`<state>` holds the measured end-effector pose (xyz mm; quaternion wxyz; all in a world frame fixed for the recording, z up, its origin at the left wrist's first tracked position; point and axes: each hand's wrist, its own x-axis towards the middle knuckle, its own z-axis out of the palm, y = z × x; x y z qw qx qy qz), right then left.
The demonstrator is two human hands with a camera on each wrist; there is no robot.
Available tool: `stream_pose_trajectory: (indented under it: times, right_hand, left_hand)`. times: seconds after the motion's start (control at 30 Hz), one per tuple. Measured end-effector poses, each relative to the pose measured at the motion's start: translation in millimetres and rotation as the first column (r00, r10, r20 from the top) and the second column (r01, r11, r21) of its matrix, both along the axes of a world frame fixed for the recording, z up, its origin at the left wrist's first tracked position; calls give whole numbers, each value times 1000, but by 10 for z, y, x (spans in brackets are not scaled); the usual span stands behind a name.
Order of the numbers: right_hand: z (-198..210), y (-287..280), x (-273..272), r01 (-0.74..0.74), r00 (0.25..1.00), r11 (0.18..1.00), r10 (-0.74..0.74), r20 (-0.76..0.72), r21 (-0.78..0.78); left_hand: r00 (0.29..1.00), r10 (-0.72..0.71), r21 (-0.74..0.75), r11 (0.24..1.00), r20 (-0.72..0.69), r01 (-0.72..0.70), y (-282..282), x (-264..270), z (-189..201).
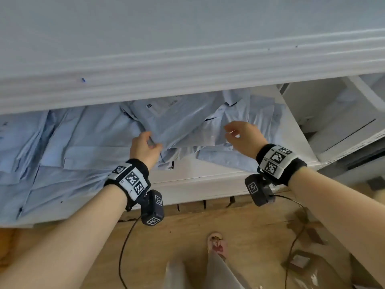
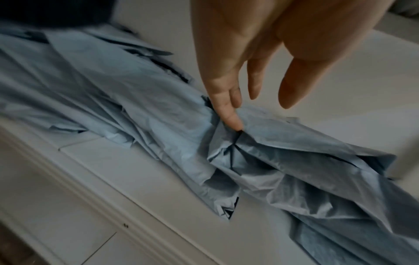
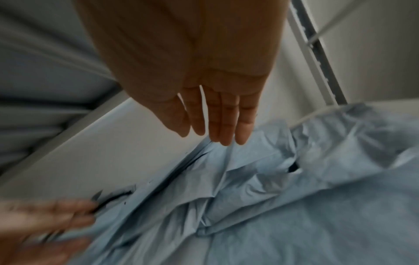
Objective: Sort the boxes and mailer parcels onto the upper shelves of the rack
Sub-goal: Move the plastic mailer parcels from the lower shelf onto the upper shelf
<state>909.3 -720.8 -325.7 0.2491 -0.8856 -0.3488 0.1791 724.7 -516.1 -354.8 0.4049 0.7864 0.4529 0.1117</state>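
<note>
Several light-blue mailer parcels (image 1: 183, 122) lie crumpled and overlapping on a white rack shelf (image 1: 198, 178), under the broad upper shelf (image 1: 187, 59). My left hand (image 1: 145, 146) reaches into the pile's middle. In the left wrist view its fingers (image 2: 229, 114) are straight, a fingertip touches a fold of a mailer (image 2: 158, 111), and the thumb stands apart. My right hand (image 1: 239, 134) hovers to the right above the mailers (image 3: 272, 197). Its fingers (image 3: 224, 125) are straight and together just over a mailer edge, holding nothing.
A white box (image 1: 343, 130) sits on the rack section to the right. Below is a wooden floor (image 1: 187, 236) with black cables, a brown parcel with a label (image 1: 300, 261) at the lower right, and my foot in a slipper (image 1: 216, 243).
</note>
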Motion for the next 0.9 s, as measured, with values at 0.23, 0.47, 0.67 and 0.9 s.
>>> stream_pose_trajectory:
  times: [0.23,0.47,0.67,0.9]
  right_hand:
    - [-175,734,414,425,799,904,-346,-493,54]
    - [-310,959,472,526,685,844,-349,-639,102]
    - [-307,515,430,645,525,725,-192,-829,241]
    - [-456,-301,644,718,450,659,-193,-872,225]
  left_hand:
    - [996,87,-215,973,33,-78,72,144,-178]
    - [956,256,-391,902,144,-183,-8,114,-249]
    - [984,165,16,986,61,-166,56,67,-147]
    - [999,-40,215,976,-14,42,30,477,51]
